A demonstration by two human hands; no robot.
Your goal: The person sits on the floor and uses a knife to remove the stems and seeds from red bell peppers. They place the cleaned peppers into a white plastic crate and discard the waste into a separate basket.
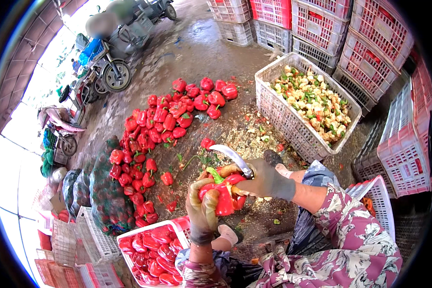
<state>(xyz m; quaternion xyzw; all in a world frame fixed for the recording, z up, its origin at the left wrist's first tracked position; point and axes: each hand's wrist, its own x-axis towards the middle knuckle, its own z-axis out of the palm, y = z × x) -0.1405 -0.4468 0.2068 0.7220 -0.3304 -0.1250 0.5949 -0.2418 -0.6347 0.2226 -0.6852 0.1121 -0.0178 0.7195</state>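
My gloved left hand (202, 209) grips a red pepper (225, 204) with a green stem, its fingers wrapped round the side. My gloved right hand (266, 180) holds a curved knife (233, 156), blade pointing up and left, and its fingers also press on the pepper's right side, where the flesh looks split open. Below and left of my hands, a white crate (122, 245) holds red peppers (156, 254). A large heap of red peppers (161, 115) lies on the floor ahead.
A crate of pepper cores (312, 105) stands ahead-right, near stacked crates (369, 57). Another crate (379, 211) is beside my right leg. Net sacks (108, 192) and empty crates (62, 240) sit left. Three-wheeled vehicles (115, 74) stand at the back left. Seeds and scraps litter the floor (245, 125).
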